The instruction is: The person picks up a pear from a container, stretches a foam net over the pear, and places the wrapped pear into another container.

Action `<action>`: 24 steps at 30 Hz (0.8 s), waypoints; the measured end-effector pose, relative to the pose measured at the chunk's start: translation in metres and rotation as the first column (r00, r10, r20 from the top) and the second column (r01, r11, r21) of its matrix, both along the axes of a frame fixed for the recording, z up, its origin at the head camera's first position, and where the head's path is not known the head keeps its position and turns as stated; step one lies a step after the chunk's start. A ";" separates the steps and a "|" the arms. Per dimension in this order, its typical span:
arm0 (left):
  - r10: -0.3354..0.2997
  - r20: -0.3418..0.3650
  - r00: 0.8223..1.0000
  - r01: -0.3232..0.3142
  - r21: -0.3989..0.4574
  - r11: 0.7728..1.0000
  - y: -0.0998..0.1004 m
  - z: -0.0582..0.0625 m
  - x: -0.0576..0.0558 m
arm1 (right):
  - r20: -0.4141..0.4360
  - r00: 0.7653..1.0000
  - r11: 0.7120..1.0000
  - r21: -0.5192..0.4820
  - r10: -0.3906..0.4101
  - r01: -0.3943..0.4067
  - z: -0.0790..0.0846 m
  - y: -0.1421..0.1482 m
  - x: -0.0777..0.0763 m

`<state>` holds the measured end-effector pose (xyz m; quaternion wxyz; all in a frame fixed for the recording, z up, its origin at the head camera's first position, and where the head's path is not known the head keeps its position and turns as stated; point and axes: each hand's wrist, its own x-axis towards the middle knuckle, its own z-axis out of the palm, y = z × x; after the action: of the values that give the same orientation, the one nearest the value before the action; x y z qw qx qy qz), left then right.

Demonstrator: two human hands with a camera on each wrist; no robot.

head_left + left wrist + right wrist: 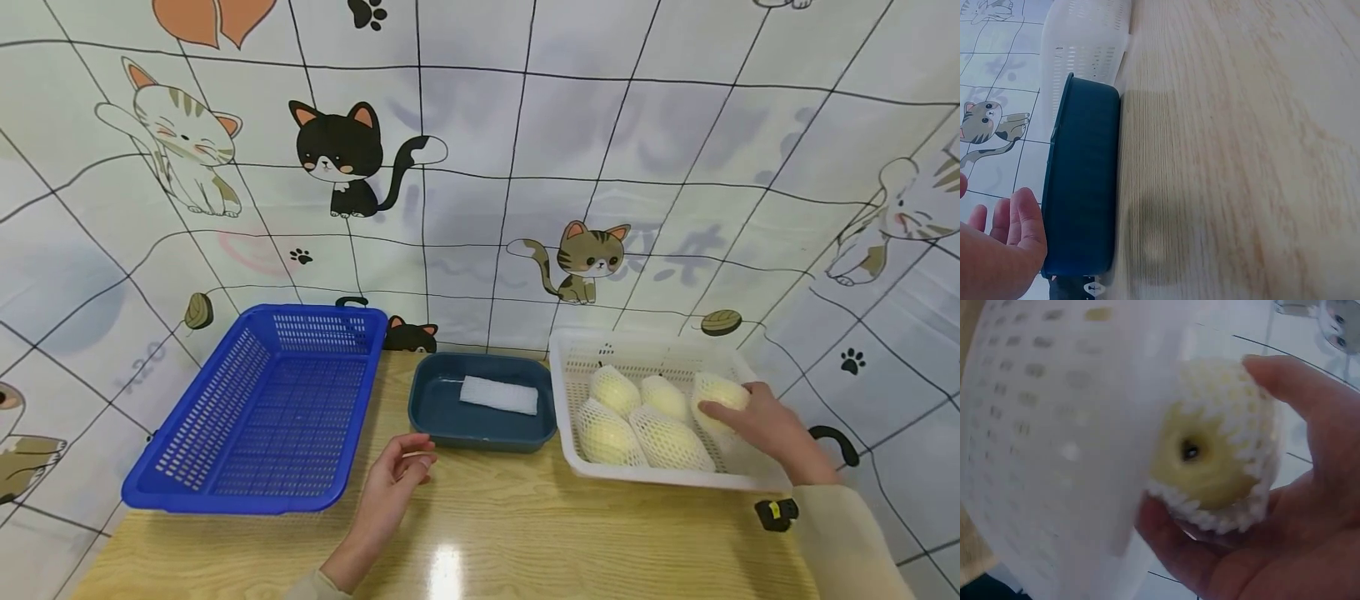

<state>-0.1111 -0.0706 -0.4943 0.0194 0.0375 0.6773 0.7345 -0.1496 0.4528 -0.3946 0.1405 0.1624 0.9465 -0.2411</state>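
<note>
In the head view, my right hand grips a yellow pear in a white foam net at the right end of a white basket. The right wrist view shows the pear between thumb and fingers, its dark-centred end bare of net. Several other netted pears lie in the basket. My left hand holds nothing, its fingers loosely bent by the front left corner of a dark teal tray. Flat in that tray lies a white foam net.
A blue plastic basket with nothing in it stands at the left. All the containers are on a wood-grain table against a wall cloth printed with cats. A small black and yellow object is near my right sleeve.
</note>
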 end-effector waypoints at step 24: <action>0.013 -0.055 0.998 -0.016 -0.048 0.999 -0.001 0.007 0.002 | 0.012 0.986 0.928 0.337 0.166 -0.160 -0.024 -0.006 0.013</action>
<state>-0.1095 -0.0711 -0.4875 -0.0038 0.0522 0.6953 0.7168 -0.1365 0.4468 -0.4185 0.1222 0.1029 0.9851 -0.0645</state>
